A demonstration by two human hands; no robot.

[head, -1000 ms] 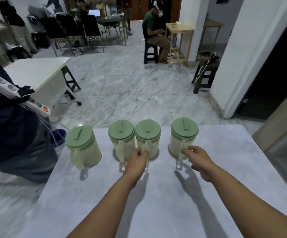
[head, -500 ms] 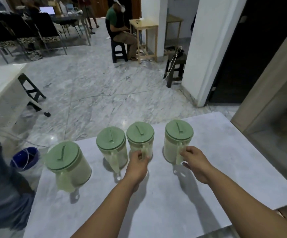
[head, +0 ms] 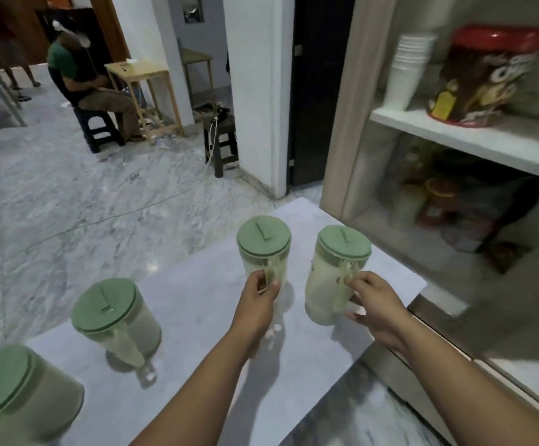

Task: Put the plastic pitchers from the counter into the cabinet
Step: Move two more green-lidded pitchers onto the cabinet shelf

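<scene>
Several clear plastic pitchers with green lids are over the white marble counter (head: 197,291). My left hand (head: 260,292) grips the handle of one pitcher (head: 263,252), and my right hand (head: 372,300) grips the handle of another pitcher (head: 334,268); both are lifted off the counter, with shadows beneath them. Two more pitchers stand at the left: one (head: 115,320) mid-counter and one (head: 13,394) at the frame's lower left corner. The open cabinet (head: 467,140) is on the right, close to the pitcher in my right hand.
The upper cabinet shelf holds a stack of white cups (head: 406,62) and a red-lidded snack tub (head: 483,75); blurred jars (head: 438,197) sit on the shelf below. A seated person (head: 91,88), a wooden table (head: 142,88) and a dark stool (head: 221,143) are across the marble floor.
Both hands have lifted their pitchers and carried them right toward the cabinet. My view has swung right, bringing the open shelves into sight.
</scene>
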